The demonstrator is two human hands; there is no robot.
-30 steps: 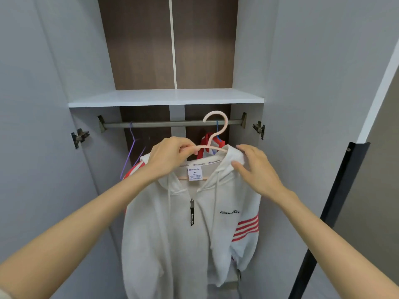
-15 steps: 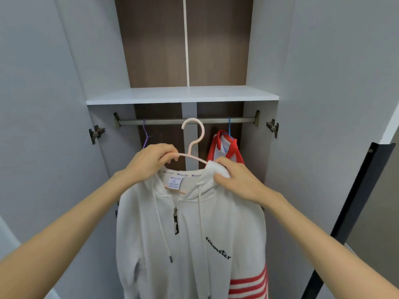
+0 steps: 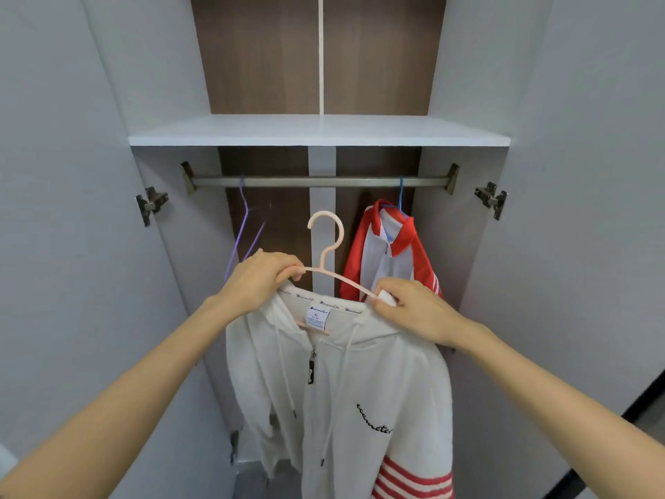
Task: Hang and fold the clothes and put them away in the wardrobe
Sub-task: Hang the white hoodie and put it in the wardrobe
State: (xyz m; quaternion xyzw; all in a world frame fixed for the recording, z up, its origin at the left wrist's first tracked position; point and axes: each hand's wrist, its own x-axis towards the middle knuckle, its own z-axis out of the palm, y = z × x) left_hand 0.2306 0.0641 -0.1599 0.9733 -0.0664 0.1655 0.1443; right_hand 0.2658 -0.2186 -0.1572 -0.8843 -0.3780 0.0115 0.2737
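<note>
Our left hand [image 3: 262,279] curls round one arm of the pink hanger [image 3: 322,261], and our right hand [image 3: 410,307] pinches the shoulder fabric of the white hoodie [image 3: 360,390] over the hanger's other arm, so both hands grip the load. The hoodie hangs from the hanger in front of the open wardrobe [image 3: 460,264], with the hook pointing up, below the rail [image 3: 320,181] and not yet on it. We judge this to be the hanging step, close to its end: the next move calls for lifting the hook above the rail and lowering it onto the stretch between the two hangers already there. Inside the wardrobe, an unloaded purple hanger [image 3: 244,225] hangs at the left and a blue hanger [image 3: 400,196] carries a red and white top [image 3: 388,253] at the right, under a white shelf [image 3: 320,133]
</note>
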